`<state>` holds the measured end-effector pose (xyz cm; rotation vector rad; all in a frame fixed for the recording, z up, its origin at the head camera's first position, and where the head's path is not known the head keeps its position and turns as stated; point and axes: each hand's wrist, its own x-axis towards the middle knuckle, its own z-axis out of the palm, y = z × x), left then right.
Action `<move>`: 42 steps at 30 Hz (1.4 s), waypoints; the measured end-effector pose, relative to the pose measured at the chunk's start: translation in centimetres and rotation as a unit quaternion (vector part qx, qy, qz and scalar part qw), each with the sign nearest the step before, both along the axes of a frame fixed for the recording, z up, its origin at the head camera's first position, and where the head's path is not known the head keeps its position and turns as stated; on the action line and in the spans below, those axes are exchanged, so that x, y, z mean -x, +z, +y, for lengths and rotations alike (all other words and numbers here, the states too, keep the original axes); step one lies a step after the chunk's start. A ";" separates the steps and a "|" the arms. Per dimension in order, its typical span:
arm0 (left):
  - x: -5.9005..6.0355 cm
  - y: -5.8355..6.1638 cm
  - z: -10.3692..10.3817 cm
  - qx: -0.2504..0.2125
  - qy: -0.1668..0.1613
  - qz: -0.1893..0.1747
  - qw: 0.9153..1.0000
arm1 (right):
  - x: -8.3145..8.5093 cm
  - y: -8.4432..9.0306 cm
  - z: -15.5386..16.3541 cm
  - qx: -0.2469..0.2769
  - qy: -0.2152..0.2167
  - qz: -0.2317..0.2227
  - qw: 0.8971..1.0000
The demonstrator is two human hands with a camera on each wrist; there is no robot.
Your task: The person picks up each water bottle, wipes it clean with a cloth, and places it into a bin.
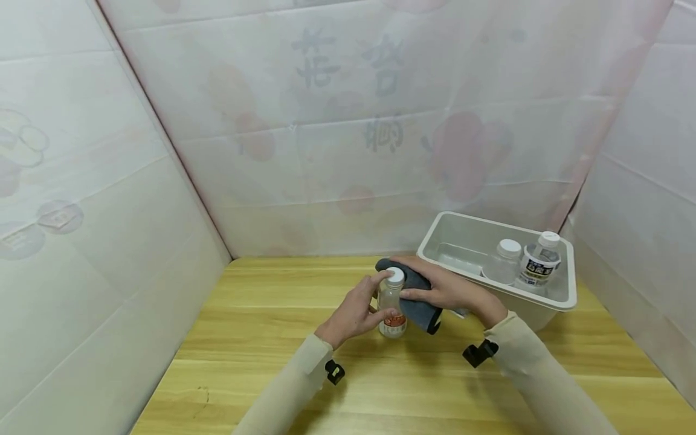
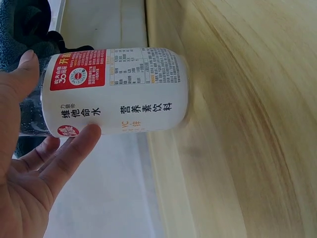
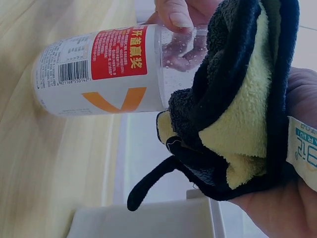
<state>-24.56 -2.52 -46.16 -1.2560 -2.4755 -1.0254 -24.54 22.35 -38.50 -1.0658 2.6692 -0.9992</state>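
A small clear bottle [image 1: 392,305] with a white cap and a red-and-white label stands on the wooden table [image 1: 272,338]. My left hand [image 1: 365,305] grips it from the left, thumb and fingers around its body [image 2: 116,91]. My right hand [image 1: 443,290] holds a folded dark grey cloth [image 1: 418,299] with a yellow inner side [image 3: 237,124] and presses it against the right side of the bottle [image 3: 99,72]. In the left wrist view the cloth [image 2: 20,25] shows behind the bottle's upper part.
A white plastic bin [image 1: 565,299] stands at the right rear of the table, just behind my right hand, with two capped bottles [image 1: 538,260] inside. Pale sheet walls enclose the table on three sides. Bare wood lies to the left and front.
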 end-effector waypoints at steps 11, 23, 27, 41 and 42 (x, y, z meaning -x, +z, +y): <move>-0.3 0.6 0.0 0.007 -0.014 -0.036 0.999 | 0.2 -0.1 -0.4 -0.011 0.020 -0.008 1.000; -0.6 0.9 0.0 0.020 -0.009 -0.011 1.000 | 0.7 -0.8 -0.3 -0.023 0.051 -0.055 0.997; -0.5 0.8 -0.1 0.023 -0.005 -0.004 1.000 | 0.6 -0.8 -0.3 -0.007 0.054 -0.070 0.996; -0.6 0.7 -0.1 0.026 0.022 0.025 0.999 | 0.5 -1.3 -0.6 -0.012 0.031 -0.065 0.997; -0.7 0.7 -0.1 0.029 0.025 0.027 0.999 | 0.5 -1.3 -0.6 -0.011 0.031 -0.060 0.998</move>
